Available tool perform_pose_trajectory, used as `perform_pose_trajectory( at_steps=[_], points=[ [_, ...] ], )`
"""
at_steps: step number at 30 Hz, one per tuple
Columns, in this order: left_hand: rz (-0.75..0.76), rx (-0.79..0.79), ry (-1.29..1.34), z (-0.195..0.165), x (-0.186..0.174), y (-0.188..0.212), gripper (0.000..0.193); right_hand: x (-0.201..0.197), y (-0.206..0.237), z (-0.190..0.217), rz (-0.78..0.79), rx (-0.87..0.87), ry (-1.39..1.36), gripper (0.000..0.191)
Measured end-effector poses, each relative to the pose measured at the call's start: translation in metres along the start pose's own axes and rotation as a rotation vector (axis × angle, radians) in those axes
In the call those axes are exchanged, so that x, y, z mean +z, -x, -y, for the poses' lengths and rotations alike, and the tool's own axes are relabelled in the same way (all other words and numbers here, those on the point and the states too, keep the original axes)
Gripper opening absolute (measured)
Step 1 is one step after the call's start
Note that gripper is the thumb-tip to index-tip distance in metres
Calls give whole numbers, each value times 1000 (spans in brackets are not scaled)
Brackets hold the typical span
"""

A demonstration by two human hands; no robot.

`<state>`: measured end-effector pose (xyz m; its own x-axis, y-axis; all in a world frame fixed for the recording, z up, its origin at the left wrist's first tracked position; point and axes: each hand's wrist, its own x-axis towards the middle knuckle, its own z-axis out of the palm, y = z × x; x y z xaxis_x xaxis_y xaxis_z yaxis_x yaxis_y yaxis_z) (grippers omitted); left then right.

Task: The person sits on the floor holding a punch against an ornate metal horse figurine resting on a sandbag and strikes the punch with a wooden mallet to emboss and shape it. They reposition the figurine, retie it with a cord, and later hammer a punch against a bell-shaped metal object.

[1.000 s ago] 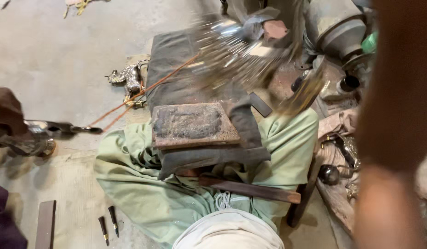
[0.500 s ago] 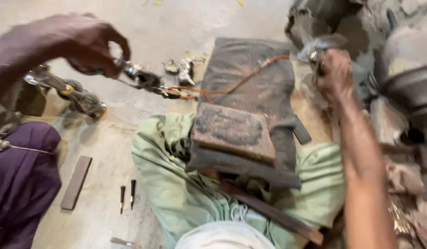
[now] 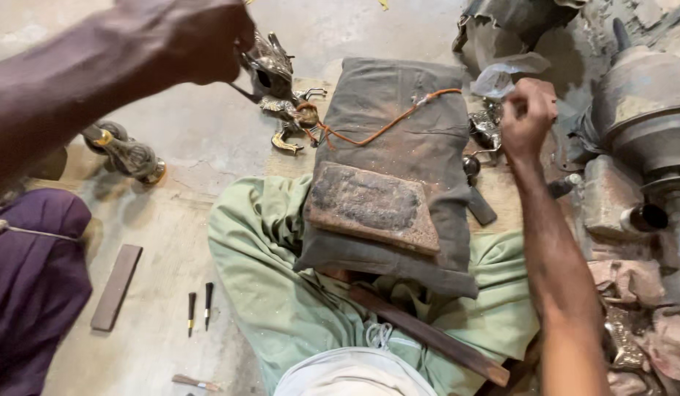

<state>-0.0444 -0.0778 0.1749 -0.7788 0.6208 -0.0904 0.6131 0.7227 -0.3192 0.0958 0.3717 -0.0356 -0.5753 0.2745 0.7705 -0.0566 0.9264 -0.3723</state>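
Nearest the camera, a dark wooden bar (image 3: 428, 334) lay across the green-trousered lap (image 3: 274, 293), and above it a rusty flat block (image 3: 373, 207) rested on a folded grey cloth (image 3: 406, 139). Beyond the cloth, the right hand (image 3: 527, 110) was curled shut around a crumpled clear plastic wrap (image 3: 505, 77) beside a small shiny metal piece (image 3: 487, 128). Farthest, the left hand (image 3: 200, 40) was closed on an ornate brass figurine (image 3: 270, 70), held up above the concrete floor (image 3: 200, 132) near more brass pieces (image 3: 289, 121). This looked like the fetching step; next, the figurine likely needed bringing down onto the block.
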Motion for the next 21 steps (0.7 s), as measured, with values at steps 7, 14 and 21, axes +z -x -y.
perform_pose_trajectory(
  at_steps=[7,14,21],
  points=[
    [-150,37,-49,-47,-20,0,35,53,-21,172,709,-448,-505,38],
    [-216,26,-85,-75,-25,-2,33,61,-49,192,1093,310,-450,21],
    [-259,1,-73,-62,-40,4,36,91,-40,198,1117,-121,-740,59]
  ],
)
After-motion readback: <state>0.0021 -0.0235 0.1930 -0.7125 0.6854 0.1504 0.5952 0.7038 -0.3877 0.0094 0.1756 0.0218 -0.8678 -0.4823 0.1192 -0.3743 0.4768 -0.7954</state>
